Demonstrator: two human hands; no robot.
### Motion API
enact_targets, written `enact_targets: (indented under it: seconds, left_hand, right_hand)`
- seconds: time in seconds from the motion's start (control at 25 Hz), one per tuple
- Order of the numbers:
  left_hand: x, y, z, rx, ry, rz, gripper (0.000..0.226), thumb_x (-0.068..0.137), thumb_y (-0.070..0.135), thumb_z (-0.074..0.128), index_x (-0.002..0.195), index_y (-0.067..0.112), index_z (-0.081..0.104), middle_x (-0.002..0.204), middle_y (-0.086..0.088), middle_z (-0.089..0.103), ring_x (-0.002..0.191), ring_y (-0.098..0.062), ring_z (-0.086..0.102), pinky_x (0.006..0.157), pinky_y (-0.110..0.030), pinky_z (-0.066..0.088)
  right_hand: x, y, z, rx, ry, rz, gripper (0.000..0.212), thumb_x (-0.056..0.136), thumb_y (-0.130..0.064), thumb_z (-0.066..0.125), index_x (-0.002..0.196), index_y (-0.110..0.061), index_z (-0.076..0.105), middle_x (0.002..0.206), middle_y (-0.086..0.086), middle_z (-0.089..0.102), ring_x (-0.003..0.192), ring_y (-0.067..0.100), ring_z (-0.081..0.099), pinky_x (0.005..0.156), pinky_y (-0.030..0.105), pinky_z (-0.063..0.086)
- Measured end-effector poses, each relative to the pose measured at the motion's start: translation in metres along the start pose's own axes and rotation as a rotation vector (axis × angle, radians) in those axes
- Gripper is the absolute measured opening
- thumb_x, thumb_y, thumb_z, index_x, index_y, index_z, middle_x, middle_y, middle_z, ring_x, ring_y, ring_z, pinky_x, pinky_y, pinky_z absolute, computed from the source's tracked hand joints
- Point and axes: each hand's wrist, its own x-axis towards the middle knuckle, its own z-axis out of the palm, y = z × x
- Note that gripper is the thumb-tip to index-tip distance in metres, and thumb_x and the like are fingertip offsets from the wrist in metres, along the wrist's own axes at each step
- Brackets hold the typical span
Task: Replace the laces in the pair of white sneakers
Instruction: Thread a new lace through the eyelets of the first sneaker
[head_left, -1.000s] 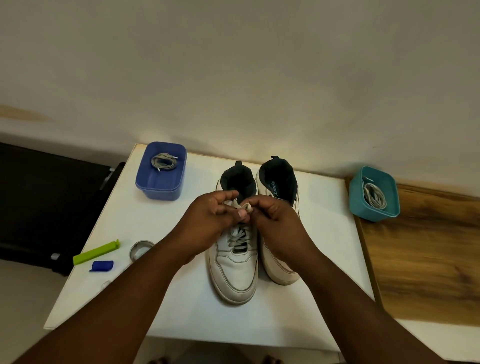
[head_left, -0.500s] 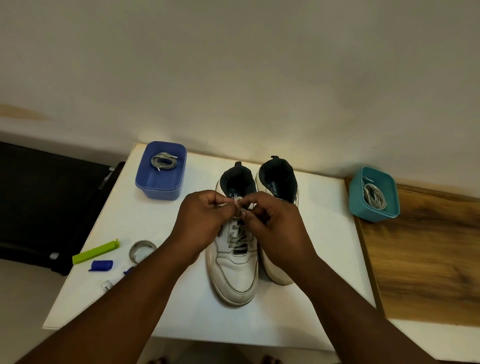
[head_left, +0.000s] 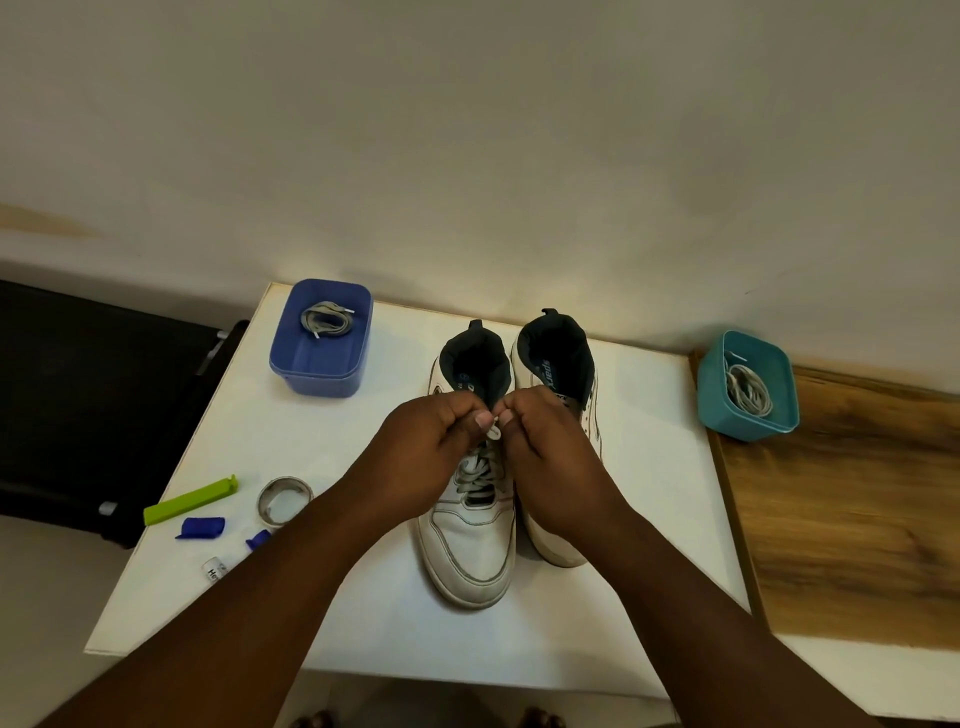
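Hands (head_left: 431, 452) (head_left: 550, 457) now nearer the collar, each grip still pinching the left sneaker's (head_left: 470, 525) lace (head_left: 493, 433).

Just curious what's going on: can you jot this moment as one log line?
step: working lace at top of left sneaker | left hand: pinching lace | right hand: pinching lace | right sneaker: untouched beside it

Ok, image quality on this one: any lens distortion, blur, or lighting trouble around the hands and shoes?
Head view: wide-angle bending shows, the white table edges splaying outward. Lighting is dim and warm, brightest on the wall behind the left sneaker and right sneaker. The left hand and right hand are slightly soft; the lace pinched between them is hard to resolve.
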Motion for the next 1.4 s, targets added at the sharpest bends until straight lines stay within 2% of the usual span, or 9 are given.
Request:
enact_targets:
  seconds: [0.12,0.24,0.36,0.52,0.68,0.96,1.08,1.28,1.4]
  left_hand:
    - [-0.001,-0.001,0.001,0.001,0.002,-0.021,0.026,0.104,0.041,0.046,0.092,0.027,0.064,0.082,0.007,0.066,0.079,-0.008,0.062,0.074,-0.032,0.052]
    - [0.0,0.001,0.001,-0.004,0.009,-0.04,0.026,0.104,0.04,0.046,0.091,0.027,0.064,0.082,0.008,0.066,0.08,-0.009,0.063,0.074,-0.031,0.051]
    - [0.0,0.0,0.0,-0.019,0.005,-0.056,0.023,0.104,0.035,0.048,0.088,0.03,0.063,0.081,0.008,0.066,0.079,-0.009,0.063,0.074,-0.03,0.051]
    - [0.001,0.001,-0.005,-0.014,0.015,-0.065,0.021,0.102,0.034,0.054,0.087,0.032,0.069,0.077,0.011,0.068,0.075,-0.002,0.063,0.068,-0.019,0.046]
    - [0.0,-0.008,-0.018,0.111,0.131,-0.154,0.025,0.099,0.04,0.058,0.093,0.025,0.077,0.084,0.007,0.074,0.079,-0.008,0.066,0.072,-0.024,0.049]
    - [0.0,-0.019,-0.021,0.311,0.248,-0.275,0.037,0.101,0.048,0.049,0.091,0.021,0.071,0.084,0.001,0.073,0.077,-0.016,0.065,0.074,-0.036,0.052]
    - [0.0,-0.017,-0.02,0.309,0.24,-0.298,0.037,0.101,0.048,0.049,0.093,0.019,0.071,0.086,0.0,0.073,0.079,-0.018,0.066,0.074,-0.035,0.051]
    - [-0.007,-0.001,-0.017,0.325,0.269,-0.219,0.037,0.095,0.043,0.062,0.13,0.03,0.06,0.122,0.002,0.063,0.107,-0.017,0.061,0.085,-0.027,0.047]
    - [-0.006,0.009,-0.015,0.427,0.301,-0.083,0.039,0.092,0.04,0.066,0.131,0.036,0.061,0.136,0.001,0.053,0.124,-0.021,0.048,0.092,-0.03,0.04]
  right_hand:
    - [0.001,-0.004,-0.005,0.065,0.087,0.075,0.004,0.101,-0.023,0.061,0.101,-0.027,0.06,0.103,-0.006,0.056,0.086,0.002,0.056,0.072,0.011,0.042]
    - [-0.001,-0.009,-0.015,0.067,0.085,0.057,0.009,0.096,-0.026,0.069,0.089,-0.027,0.063,0.082,-0.01,0.06,0.07,0.005,0.056,0.06,0.014,0.042]
    - [-0.004,-0.013,-0.013,-0.043,-0.025,-0.003,0.013,0.096,-0.038,0.068,0.088,-0.028,0.069,0.079,-0.012,0.063,0.075,0.005,0.059,0.065,0.02,0.047]
    - [-0.003,-0.009,-0.014,-0.163,-0.021,-0.035,0.021,0.102,-0.034,0.058,0.085,-0.028,0.069,0.078,-0.01,0.064,0.075,0.007,0.059,0.066,0.033,0.051]
    - [-0.005,-0.006,-0.026,-0.278,-0.12,0.136,0.03,0.098,-0.031,0.057,0.068,-0.031,0.056,0.068,-0.008,0.059,0.065,0.008,0.057,0.058,0.027,0.039]
    - [-0.004,-0.008,-0.043,-0.359,-0.168,0.293,0.022,0.094,-0.031,0.06,0.074,-0.023,0.066,0.073,-0.004,0.066,0.07,0.012,0.062,0.064,0.03,0.051]
    - [-0.005,-0.004,-0.04,-0.398,-0.239,0.298,0.026,0.095,-0.032,0.061,0.07,-0.024,0.063,0.073,-0.003,0.065,0.071,0.013,0.062,0.06,0.027,0.045]
    - [-0.005,-0.001,-0.035,-0.434,-0.233,0.281,0.039,0.096,-0.057,0.059,0.07,-0.027,0.062,0.07,-0.006,0.061,0.068,0.009,0.058,0.057,0.027,0.038]
    - [-0.006,-0.009,-0.031,-0.447,-0.122,0.186,0.037,0.092,-0.066,0.059,0.09,-0.031,0.069,0.081,-0.01,0.064,0.076,0.007,0.059,0.066,0.03,0.05]
